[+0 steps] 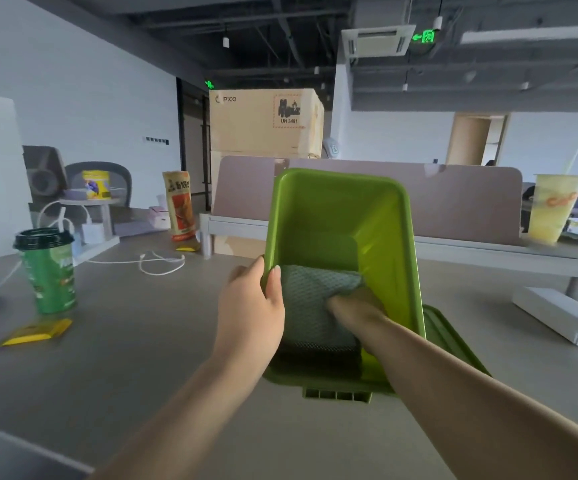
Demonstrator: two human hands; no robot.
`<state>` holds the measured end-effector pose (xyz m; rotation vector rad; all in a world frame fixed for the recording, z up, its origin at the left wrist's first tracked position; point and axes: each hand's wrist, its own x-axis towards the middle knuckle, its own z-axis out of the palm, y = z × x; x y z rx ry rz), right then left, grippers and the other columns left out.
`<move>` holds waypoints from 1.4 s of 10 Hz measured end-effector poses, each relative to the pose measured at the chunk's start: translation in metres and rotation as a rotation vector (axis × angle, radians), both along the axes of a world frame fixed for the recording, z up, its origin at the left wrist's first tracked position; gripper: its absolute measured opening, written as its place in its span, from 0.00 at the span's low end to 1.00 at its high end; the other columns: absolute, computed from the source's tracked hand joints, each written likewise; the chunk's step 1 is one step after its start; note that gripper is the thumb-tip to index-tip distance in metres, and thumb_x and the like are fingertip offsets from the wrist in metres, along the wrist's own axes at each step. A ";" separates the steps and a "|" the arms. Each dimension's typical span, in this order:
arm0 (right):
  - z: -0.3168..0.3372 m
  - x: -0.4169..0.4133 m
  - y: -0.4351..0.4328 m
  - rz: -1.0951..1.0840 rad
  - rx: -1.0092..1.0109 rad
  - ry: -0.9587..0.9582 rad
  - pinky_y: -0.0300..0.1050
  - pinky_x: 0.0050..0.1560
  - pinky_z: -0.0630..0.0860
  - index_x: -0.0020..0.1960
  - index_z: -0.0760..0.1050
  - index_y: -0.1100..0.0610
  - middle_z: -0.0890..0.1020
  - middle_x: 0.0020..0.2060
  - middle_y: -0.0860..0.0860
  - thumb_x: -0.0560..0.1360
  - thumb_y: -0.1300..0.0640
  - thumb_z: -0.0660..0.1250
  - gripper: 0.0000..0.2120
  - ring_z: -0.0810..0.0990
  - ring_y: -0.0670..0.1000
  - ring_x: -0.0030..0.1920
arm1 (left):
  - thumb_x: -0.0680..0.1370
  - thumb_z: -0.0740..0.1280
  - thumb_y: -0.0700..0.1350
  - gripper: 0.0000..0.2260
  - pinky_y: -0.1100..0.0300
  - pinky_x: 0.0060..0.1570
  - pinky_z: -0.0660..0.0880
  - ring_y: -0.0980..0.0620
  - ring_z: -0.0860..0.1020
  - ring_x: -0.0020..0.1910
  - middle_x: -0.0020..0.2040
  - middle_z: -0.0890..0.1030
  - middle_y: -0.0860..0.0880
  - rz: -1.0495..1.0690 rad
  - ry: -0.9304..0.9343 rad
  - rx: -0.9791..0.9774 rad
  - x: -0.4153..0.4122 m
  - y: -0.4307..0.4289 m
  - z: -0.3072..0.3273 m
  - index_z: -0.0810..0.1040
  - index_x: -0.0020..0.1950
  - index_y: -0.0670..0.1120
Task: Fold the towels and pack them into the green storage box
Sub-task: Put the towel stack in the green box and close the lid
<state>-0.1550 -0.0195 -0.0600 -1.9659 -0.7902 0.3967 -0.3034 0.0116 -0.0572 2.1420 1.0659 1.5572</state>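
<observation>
The green storage box (pixel 339 209) is tilted up toward me at the middle of the grey table, its open side facing me. My left hand (pixel 253 306) grips the box's left rim, thumb inside. Folded grey-green towels (pixel 312 306) lie stacked in the box's near end, a darker one underneath. My right hand (pixel 357 306) is inside the box on the right part of the towels; its fingers are partly hidden by the cloth. The box's green lid (pixel 450 337) lies flat on the table under and to the right of the box.
A green paper cup (pixel 47 271) stands at the left, a yellow packet (pixel 34 332) before it. A white cable (pixel 156 261) and an orange snack bag (pixel 180 206) lie beyond. A white flat box (pixel 557 317) and a yellow drink cup (pixel 554 206) are at the right.
</observation>
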 end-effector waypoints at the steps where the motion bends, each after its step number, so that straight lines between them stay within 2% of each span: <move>1: 0.002 -0.002 -0.002 -0.044 0.009 -0.247 0.43 0.49 0.74 0.68 0.65 0.60 0.73 0.64 0.61 0.72 0.66 0.67 0.26 0.76 0.59 0.57 | 0.82 0.57 0.48 0.13 0.67 0.31 0.65 0.56 0.69 0.32 0.40 0.74 0.46 0.027 0.015 0.003 0.001 0.000 -0.002 0.76 0.53 0.41; 2: 0.011 -0.011 -0.010 0.020 -0.064 -0.755 0.55 0.75 0.57 0.78 0.41 0.53 0.47 0.77 0.58 0.70 0.68 0.66 0.46 0.51 0.61 0.76 | 0.82 0.57 0.48 0.12 0.68 0.29 0.64 0.56 0.70 0.33 0.40 0.73 0.47 0.042 0.021 0.004 0.004 -0.002 -0.001 0.76 0.53 0.42; 3: 0.010 -0.007 -0.006 0.207 -0.230 -0.949 0.55 0.74 0.38 0.78 0.38 0.49 0.39 0.78 0.54 0.76 0.62 0.59 0.39 0.36 0.56 0.77 | 0.82 0.57 0.47 0.12 0.63 0.30 0.61 0.50 0.73 0.37 0.40 0.76 0.45 0.048 0.030 -0.007 0.005 0.001 0.003 0.76 0.49 0.41; 4: 0.001 0.002 0.004 0.297 -0.487 -0.901 0.57 0.74 0.39 0.78 0.37 0.49 0.38 0.78 0.54 0.82 0.51 0.48 0.29 0.36 0.57 0.77 | 0.81 0.57 0.47 0.12 0.58 0.33 0.62 0.48 0.74 0.37 0.39 0.76 0.43 0.023 0.033 -0.007 0.006 0.002 0.005 0.74 0.44 0.41; 5: 0.008 0.002 0.006 0.297 -0.438 -0.866 0.56 0.75 0.41 0.78 0.42 0.52 0.42 0.79 0.56 0.82 0.52 0.50 0.28 0.39 0.57 0.78 | 0.81 0.57 0.46 0.12 0.57 0.35 0.65 0.47 0.74 0.38 0.39 0.76 0.44 0.036 0.055 -0.014 0.007 0.005 0.009 0.74 0.45 0.40; 6: 0.034 -0.001 -0.010 0.179 -0.167 -1.039 0.56 0.75 0.40 0.75 0.58 0.57 0.54 0.77 0.57 0.76 0.58 0.60 0.28 0.44 0.57 0.78 | 0.81 0.58 0.46 0.13 0.56 0.31 0.65 0.46 0.74 0.35 0.36 0.76 0.43 0.031 0.085 -0.063 0.007 0.012 0.017 0.75 0.45 0.40; 7: 0.050 0.009 -0.031 -0.022 -0.218 -1.136 0.61 0.74 0.42 0.75 0.56 0.58 0.51 0.76 0.59 0.71 0.62 0.64 0.34 0.44 0.64 0.77 | 0.82 0.58 0.46 0.12 0.60 0.26 0.64 0.51 0.73 0.31 0.33 0.74 0.48 -0.004 0.123 -0.188 0.007 0.023 0.028 0.75 0.44 0.43; 8: 0.056 0.024 -0.036 -0.019 -0.261 -0.568 0.53 0.55 0.73 0.73 0.56 0.60 0.66 0.69 0.62 0.73 0.64 0.62 0.30 0.70 0.65 0.64 | 0.82 0.58 0.47 0.11 0.60 0.27 0.63 0.51 0.73 0.33 0.34 0.74 0.49 0.009 0.172 -0.287 0.010 0.037 0.036 0.75 0.44 0.44; 9: 0.056 0.041 -0.023 0.046 -0.121 -0.348 0.42 0.29 0.65 0.59 0.69 0.62 0.77 0.48 0.60 0.73 0.65 0.58 0.15 0.74 0.57 0.40 | 0.82 0.58 0.47 0.11 0.60 0.32 0.67 0.49 0.74 0.36 0.38 0.76 0.47 0.001 0.198 -0.357 0.019 0.050 0.042 0.77 0.52 0.41; 10: 0.059 0.047 -0.013 0.046 -0.130 -0.343 0.41 0.27 0.62 0.47 0.70 0.62 0.73 0.36 0.56 0.73 0.66 0.57 0.05 0.70 0.53 0.32 | 0.82 0.59 0.46 0.14 0.59 0.38 0.69 0.48 0.75 0.40 0.45 0.77 0.45 -0.030 0.200 -0.456 0.028 0.063 0.046 0.75 0.62 0.39; 11: 0.063 0.052 -0.003 0.044 -0.208 -0.344 0.42 0.27 0.61 0.47 0.71 0.63 0.70 0.35 0.55 0.75 0.65 0.57 0.05 0.69 0.54 0.34 | 0.81 0.60 0.46 0.16 0.61 0.31 0.65 0.49 0.73 0.39 0.49 0.77 0.45 -0.024 0.222 -0.544 0.037 0.076 0.049 0.73 0.65 0.40; 12: 0.065 0.057 0.009 0.045 -0.256 -0.350 0.40 0.28 0.61 0.37 0.66 0.60 0.66 0.33 0.53 0.77 0.63 0.57 0.10 0.66 0.52 0.33 | 0.80 0.61 0.44 0.15 0.61 0.28 0.62 0.51 0.68 0.34 0.44 0.73 0.45 0.008 0.255 -0.602 0.043 0.082 0.052 0.71 0.65 0.39; 13: 0.065 0.066 0.020 0.055 -0.273 -0.311 0.39 0.28 0.61 0.34 0.61 0.58 0.64 0.32 0.52 0.78 0.63 0.56 0.14 0.62 0.48 0.30 | 0.80 0.61 0.43 0.12 0.59 0.27 0.63 0.49 0.68 0.34 0.39 0.70 0.45 0.040 0.335 -0.636 0.048 0.085 0.056 0.72 0.61 0.39; 14: 0.071 0.060 0.019 0.073 -0.416 -0.272 0.41 0.31 0.69 0.50 0.69 0.63 0.69 0.32 0.56 0.80 0.64 0.52 0.08 0.68 0.51 0.29 | 0.80 0.62 0.44 0.11 0.59 0.27 0.66 0.48 0.72 0.35 0.45 0.74 0.42 0.049 0.408 -0.644 0.055 0.089 0.058 0.73 0.58 0.38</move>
